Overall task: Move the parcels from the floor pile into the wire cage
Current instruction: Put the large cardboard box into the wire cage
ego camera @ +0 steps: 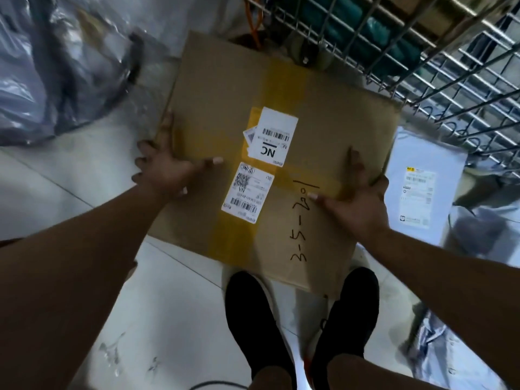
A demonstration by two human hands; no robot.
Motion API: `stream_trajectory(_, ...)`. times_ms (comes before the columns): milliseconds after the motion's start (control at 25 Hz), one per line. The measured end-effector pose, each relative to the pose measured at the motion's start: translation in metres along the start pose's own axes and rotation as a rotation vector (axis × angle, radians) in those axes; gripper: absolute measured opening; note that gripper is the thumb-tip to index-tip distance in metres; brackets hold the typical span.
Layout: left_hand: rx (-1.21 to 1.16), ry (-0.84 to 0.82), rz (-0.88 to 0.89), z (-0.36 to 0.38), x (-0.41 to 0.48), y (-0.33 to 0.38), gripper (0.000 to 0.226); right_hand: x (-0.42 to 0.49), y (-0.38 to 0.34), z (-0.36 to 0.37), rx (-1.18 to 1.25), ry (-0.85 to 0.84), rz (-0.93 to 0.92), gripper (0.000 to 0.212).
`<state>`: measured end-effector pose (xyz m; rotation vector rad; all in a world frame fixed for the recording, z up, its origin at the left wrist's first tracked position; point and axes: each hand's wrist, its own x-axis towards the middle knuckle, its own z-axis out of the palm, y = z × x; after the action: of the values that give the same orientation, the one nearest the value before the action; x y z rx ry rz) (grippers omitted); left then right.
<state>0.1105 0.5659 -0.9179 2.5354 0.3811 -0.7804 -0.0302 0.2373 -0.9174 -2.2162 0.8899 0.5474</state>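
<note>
As left hand (166, 171) and right hand (357, 201), fingers spread, clamp its sides: brown cardboard box (222, 88), long axis 1 o'clock, toward steel wire cage (439, 66).

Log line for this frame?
box: cardboard, outside cage | left hand: grips left edge | right hand: grips right edge | mailer: floor, right of box
</note>
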Motion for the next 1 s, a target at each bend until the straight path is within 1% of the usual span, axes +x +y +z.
stream_trajectory(120,0.01,0.035,-0.061,-0.008,-0.031,-0.028,0.128,-0.025,-0.012,0.004,-0.083,0.008,-0.046,0.12)
stream_trajectory(200,0.024,0.065,-0.077,-0.022,-0.052,-0.042,0.124,-0.042,-0.024,0.0,-0.078,-0.019,-0.087,0.12)
stream_trajectory(360,0.044,0.079,-0.107,-0.085,-0.099,-0.043,0.12,-0.093,-0.056,-0.027,-0.039,-0.067,-0.114,0.121)
stream_trajectory(560,0.161,0.062,-0.069,-0.181,-0.165,-0.014,0.122,-0.16,-0.11,-0.089,0.005,-0.093,-0.086,0.123)
stream_trajectory(720,0.195,0.014,0.02,-0.251,-0.218,0.017,0.116,-0.209,-0.151,-0.157,-0.01,-0.128,-0.094,0.126)
stream_trajectory(840,0.235,-0.007,0.049,-0.289,-0.255,0.04,0.113,-0.243,-0.17,-0.205,-0.024,-0.163,-0.082,0.131)
stream_trajectory(1000,0.231,-0.008,0.053,-0.341,-0.301,0.069,0.112,-0.285,-0.197,-0.259,-0.025,-0.22,-0.101,0.138)
